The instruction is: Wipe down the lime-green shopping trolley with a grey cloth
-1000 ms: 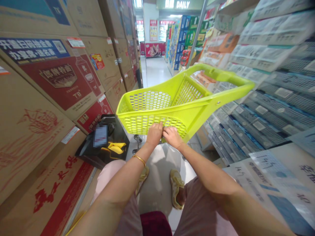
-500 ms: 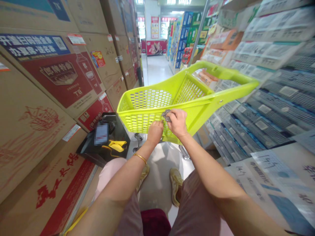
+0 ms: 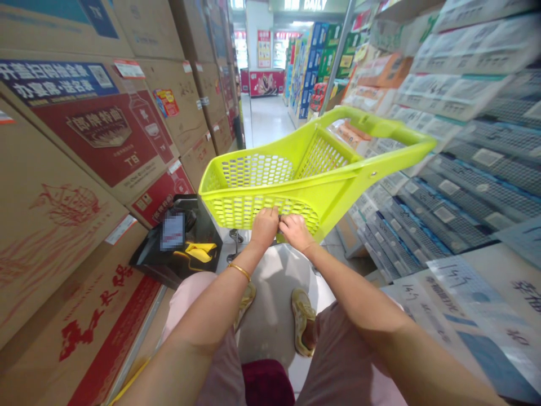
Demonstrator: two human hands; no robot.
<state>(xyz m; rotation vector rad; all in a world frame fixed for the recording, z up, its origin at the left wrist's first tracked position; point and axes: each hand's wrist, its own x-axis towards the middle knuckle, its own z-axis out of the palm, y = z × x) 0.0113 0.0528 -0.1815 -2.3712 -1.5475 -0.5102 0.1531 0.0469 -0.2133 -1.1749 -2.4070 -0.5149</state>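
Above a store aisle's pale floor (image 3: 268, 123), I hold my left hand (image 3: 265, 228) and right hand (image 3: 297, 232) nearly together, fingers curled; from my distant post I cannot tell what they grip. A gold bangle (image 3: 240, 272) circles the left wrist. Just beyond stands a lime-green shopping cart (image 3: 333, 194), between bottle-printed cartons (image 3: 105, 132) and stacked packs (image 3: 448, 194).

Through our single head-worn camera we look forward and down, close above our forearms (image 3: 203, 318) with our shoes (image 3: 303, 321) below, over the yellow-green cart (image 3: 329, 194) in the middle, and on between stacked cartons (image 3: 118, 129) left and packs (image 3: 454, 98) right to the red counter (image 3: 267, 83) far off.
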